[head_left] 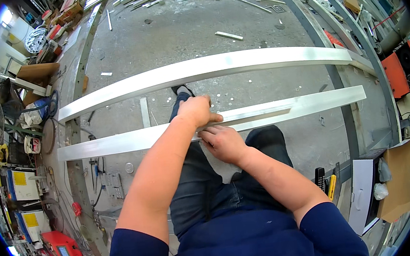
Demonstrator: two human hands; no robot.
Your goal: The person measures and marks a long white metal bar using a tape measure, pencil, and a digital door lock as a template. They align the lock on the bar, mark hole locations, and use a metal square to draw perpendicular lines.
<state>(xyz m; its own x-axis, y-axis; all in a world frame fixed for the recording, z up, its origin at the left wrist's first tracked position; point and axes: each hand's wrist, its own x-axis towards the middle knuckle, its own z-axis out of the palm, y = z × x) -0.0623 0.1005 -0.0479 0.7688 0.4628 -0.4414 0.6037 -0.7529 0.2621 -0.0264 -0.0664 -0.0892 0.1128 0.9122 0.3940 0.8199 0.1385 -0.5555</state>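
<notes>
Left hand (195, 111) at thin strip (266, 114), 9-o'clock end; right hand (225, 144) at bar (329, 100), 6-o'clock edge. Fingers curled; grasp unclear from here.

Dressed in dark blue, with short sleeves

Well back from both the left grip (197, 112) and the right grip (224, 143), a navy shirt (242, 246) covers the trunk, plain but for a small pale mark (269, 221) near its hem. The left sleeve (136, 247), behind the left grip, is short and loose, leaving the forearm bare; the right sleeve (330, 227), behind the right grip, matches it. Between shirt and grips show dark blue-grey jeans (193, 186), creased at the lap, with a front seam (235, 191). Just beyond the left grip are a grey sock (184, 90) and a dark shoe (176, 88).
</notes>
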